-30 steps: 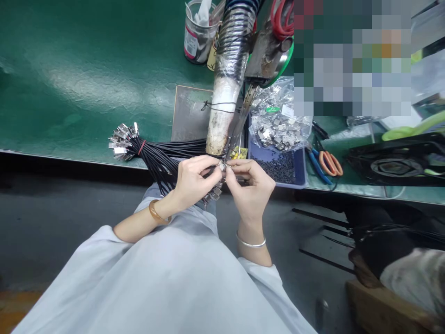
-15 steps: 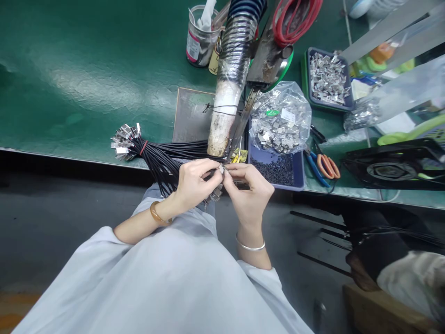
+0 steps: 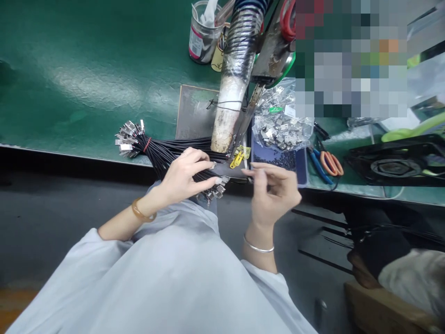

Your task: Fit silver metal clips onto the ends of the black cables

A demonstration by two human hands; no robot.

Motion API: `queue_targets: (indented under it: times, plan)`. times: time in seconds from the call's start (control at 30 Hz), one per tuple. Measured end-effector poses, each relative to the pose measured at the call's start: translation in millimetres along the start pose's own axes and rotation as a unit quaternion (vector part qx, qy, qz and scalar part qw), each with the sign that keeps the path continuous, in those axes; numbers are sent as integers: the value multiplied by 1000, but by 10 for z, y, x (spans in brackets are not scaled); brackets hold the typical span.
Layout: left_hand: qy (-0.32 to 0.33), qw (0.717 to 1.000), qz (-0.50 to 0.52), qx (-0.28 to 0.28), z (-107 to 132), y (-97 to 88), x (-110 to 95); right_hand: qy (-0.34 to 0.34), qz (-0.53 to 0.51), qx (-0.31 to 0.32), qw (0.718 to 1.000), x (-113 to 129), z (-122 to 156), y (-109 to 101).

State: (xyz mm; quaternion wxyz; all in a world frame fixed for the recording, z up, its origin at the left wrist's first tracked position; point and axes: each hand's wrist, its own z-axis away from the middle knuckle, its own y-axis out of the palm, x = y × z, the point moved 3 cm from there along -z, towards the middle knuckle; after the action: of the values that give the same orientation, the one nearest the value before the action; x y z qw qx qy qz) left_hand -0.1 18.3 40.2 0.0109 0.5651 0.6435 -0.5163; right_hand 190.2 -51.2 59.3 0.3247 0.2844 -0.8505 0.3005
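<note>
My left hand has its thumb and forefinger apart, just above the metal connectors at the near ends of black cables. Nothing shows between those fingertips. To its right, my right hand is raised in front of the blue tray, slightly blurred. Its thumb and fingers are bent together, and whatever may be between the tips is too small to make out. The bundle of black cables, tied with a red band, lies at the bench edge with more metal connectors at its left end.
A taped hose and a metal arm hang over a dark board. The blue tray holds small black pieces and a bag of metal shells. Pliers lie at right; a jar stands behind.
My hands were together, pinching a small metal connector. They have come apart: the right moved right, the left slightly left with its fingers opened. The yellow pieces on the board now show more.
</note>
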Motion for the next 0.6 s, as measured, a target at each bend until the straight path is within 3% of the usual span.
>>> queue_targets:
  times: [0.1,0.23,0.33,0.47,0.6]
  plan:
    - [65,986,-93,121,143,-197,158,-18,-2,-91,996,-68,-24,-118]
    - [124,941,-175,261,258,-481,328,-62,20,-183,981,-110,-28,-254]
    - [160,906,-215,328,297,-612,426,-68,32,-219,973,-136,29,-331]
    - [189,894,-259,312,321,-605,536,-51,26,-215,975,-146,151,-367]
    - [227,912,-281,193,316,-507,561,-73,-4,-220,973,-68,243,-379]
